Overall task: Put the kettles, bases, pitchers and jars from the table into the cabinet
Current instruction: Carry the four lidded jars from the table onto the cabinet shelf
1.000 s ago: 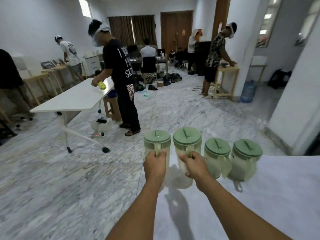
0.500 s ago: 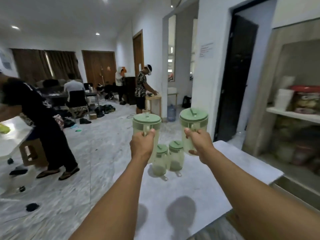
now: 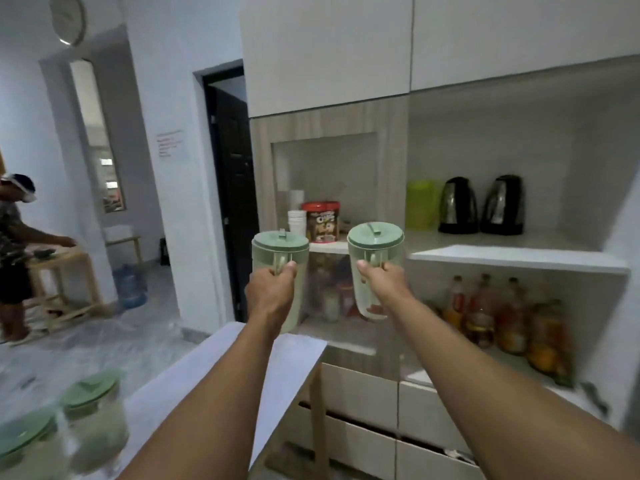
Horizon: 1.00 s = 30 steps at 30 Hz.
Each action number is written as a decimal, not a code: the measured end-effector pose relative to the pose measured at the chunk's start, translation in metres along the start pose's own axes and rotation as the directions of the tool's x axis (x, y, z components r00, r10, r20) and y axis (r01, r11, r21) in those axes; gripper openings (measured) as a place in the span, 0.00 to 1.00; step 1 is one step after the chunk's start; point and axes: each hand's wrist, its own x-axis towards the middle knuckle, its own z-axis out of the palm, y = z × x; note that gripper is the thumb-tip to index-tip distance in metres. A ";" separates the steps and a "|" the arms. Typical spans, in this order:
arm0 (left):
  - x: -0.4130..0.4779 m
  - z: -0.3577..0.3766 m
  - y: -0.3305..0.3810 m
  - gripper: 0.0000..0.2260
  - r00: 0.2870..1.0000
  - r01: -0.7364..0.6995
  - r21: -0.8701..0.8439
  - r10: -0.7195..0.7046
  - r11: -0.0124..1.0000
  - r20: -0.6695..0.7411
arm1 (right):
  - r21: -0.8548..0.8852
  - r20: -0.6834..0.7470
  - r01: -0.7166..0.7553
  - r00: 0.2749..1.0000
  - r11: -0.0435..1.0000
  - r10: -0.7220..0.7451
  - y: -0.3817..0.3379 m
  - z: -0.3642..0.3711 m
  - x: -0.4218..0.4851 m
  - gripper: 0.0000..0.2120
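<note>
I hold two clear pitchers with green lids up in front of the cabinet [image 3: 512,261]. My left hand [image 3: 268,292] grips the handle of the left pitcher [image 3: 281,251]. My right hand [image 3: 382,284] grips the handle of the right pitcher [image 3: 375,240]. Two more green-lidded pitchers [image 3: 91,420] stand blurred on the white table [image 3: 214,362] at the lower left. Two black and steel kettles [image 3: 457,206] stand side by side on the cabinet's upper right shelf, next to a lime green container [image 3: 420,204].
The left shelf holds stacked white cups [image 3: 296,220] and a red-lidded snack tub [image 3: 320,221]. Several bottles [image 3: 509,313] crowd the lower right shelf. Drawers [image 3: 363,441] sit below. A person [image 3: 14,258] stands at far left by a wooden stand and a water jug [image 3: 130,285].
My view has swung right from the room to face the cabinet. Both lifted pitchers have come away from the table and now hang before the shelves; two pitchers stay behind at lower left.
</note>
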 end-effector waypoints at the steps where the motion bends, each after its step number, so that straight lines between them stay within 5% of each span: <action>1: 0.003 0.034 0.005 0.18 0.998 -0.015 -0.027 0.017 1.000 0.058 | -0.002 -0.044 0.006 0.999 1.000 -0.006 0.003 -0.025 0.020 0.21; 13: 0.032 0.406 0.098 0.14 0.891 0.003 -0.227 0.100 0.974 0.444 | -0.065 -0.369 -0.080 0.928 0.995 0.051 0.005 -0.285 0.238 0.23; 23: 0.092 0.631 0.110 0.17 0.813 0.039 -0.233 0.105 0.972 0.573 | -0.027 -0.507 -0.007 0.862 1.000 -0.007 0.011 -0.375 0.398 0.19; 30: 0.138 0.753 0.141 0.20 0.823 0.076 -0.093 -0.010 0.993 0.568 | -0.084 -0.608 -0.129 0.792 0.988 0.051 0.008 -0.424 0.510 0.24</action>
